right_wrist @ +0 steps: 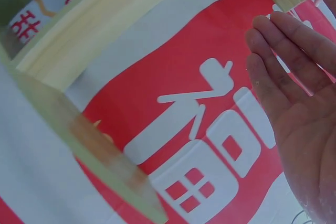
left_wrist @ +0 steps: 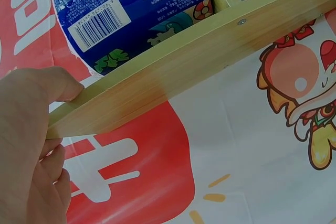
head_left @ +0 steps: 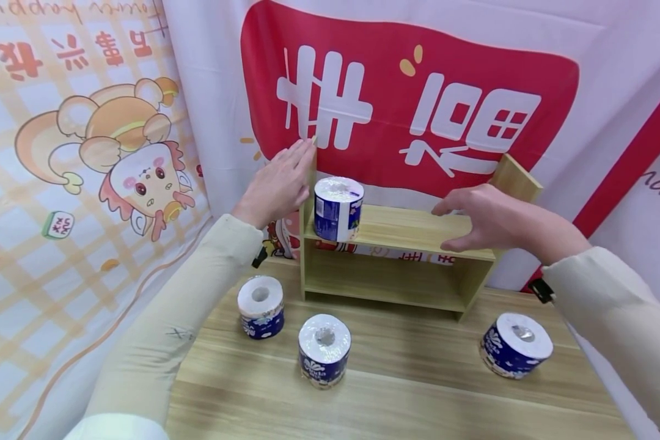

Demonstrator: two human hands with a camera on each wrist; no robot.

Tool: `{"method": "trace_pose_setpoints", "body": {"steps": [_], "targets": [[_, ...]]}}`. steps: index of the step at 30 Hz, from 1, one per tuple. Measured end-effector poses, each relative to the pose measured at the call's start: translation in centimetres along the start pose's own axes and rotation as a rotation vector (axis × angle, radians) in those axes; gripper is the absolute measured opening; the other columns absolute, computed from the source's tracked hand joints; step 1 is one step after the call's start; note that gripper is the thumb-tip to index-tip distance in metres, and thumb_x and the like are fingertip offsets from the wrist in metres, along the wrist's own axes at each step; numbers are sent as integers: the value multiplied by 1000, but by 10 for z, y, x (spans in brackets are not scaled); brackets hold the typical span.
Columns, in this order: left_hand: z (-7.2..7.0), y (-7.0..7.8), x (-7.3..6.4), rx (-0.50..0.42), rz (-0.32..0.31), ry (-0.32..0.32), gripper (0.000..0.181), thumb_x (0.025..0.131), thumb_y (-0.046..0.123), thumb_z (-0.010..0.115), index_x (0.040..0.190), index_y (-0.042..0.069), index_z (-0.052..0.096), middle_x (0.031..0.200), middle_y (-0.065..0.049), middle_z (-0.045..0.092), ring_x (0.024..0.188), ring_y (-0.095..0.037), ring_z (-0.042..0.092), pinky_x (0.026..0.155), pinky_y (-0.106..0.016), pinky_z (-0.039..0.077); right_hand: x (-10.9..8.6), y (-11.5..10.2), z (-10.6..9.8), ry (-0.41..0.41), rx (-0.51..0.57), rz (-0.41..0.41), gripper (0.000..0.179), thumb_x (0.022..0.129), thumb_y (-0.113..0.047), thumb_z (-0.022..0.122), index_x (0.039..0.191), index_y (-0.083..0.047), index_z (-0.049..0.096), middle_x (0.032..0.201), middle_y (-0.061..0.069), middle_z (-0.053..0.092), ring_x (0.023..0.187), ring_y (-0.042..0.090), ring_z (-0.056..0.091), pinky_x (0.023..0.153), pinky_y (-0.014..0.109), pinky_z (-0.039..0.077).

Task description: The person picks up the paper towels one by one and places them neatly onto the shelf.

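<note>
A small wooden shelf (head_left: 385,287) stands on the table, its two side panels rising above the upper board. My left hand (head_left: 279,183) holds the top of the left side panel (left_wrist: 142,80), thumb on the inner face and fingers on the outer one. Just inside that panel, a wrapped toilet paper roll (head_left: 338,214) stands upright on the upper board, its barcode showing in the left wrist view. Over the right part of the same board hovers my right hand (head_left: 486,217), fingers spread from the thumb and nothing in the palm (right_wrist: 304,124).
Three more wrapped rolls stand on the wooden table (head_left: 407,397): one roll (head_left: 261,308) left of the shelf, another roll (head_left: 324,357) in front, a third roll (head_left: 516,347) at the right. Printed cloth (head_left: 209,73) hangs behind and at the sides.
</note>
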State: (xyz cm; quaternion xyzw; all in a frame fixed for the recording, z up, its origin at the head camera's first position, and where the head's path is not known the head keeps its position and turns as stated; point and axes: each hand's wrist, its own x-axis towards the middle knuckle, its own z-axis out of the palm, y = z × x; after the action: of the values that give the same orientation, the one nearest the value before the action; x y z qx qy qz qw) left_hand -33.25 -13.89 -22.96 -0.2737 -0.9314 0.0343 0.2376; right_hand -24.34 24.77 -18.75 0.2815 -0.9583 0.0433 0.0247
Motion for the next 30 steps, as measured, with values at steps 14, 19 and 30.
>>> {"method": "trace_pose_setpoints", "body": {"steps": [14,19,30], "targets": [[0,0,0,-5,1,-10,80,104,25,60,168,2,19,177,-16,21,165,-34,20,134,-46,24,-31,26,23,-23,16,2,62,79,-40,93,132,-17,74,135,6,73,126,35,69,98,55,62],[0,0,0,-4,9,-5,79,104,25,60,168,1,20,177,-17,22,165,-35,22,134,-46,24,-42,35,33,-32,25,6,60,78,-37,93,130,-15,74,132,6,75,125,34,70,97,54,63],[-1,0,-1,-7,5,-10,78,105,25,59,168,1,19,177,-16,21,165,-35,20,134,-46,24,-59,51,61,-69,37,-6,51,81,-38,91,124,-15,77,128,6,76,119,32,71,91,51,65]]}}
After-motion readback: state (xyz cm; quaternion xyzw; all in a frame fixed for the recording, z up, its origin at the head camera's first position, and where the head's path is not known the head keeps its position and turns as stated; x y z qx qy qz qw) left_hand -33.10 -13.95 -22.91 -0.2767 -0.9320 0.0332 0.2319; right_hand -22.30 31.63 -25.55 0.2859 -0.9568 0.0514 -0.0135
